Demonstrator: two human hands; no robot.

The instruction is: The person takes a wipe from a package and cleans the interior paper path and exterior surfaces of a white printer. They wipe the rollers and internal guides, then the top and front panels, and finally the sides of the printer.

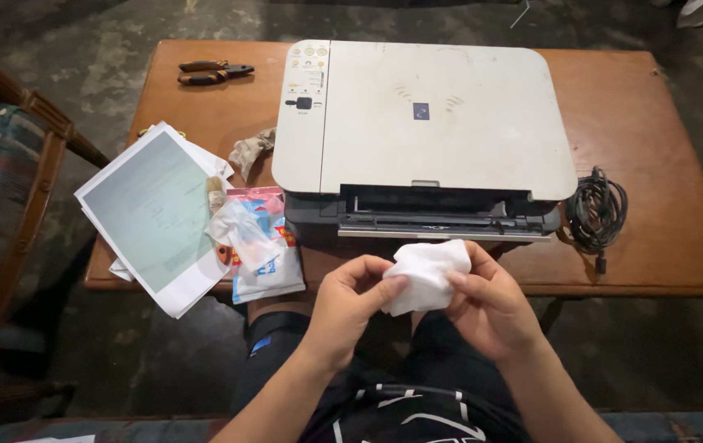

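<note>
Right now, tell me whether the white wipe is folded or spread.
Folded: the white wipe is a bunched wad pinched between the left hand and right hand.

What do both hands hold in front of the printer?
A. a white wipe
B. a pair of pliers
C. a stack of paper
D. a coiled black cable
A: the left hand and right hand pinch a white wipe between them, just before the printer.
</note>
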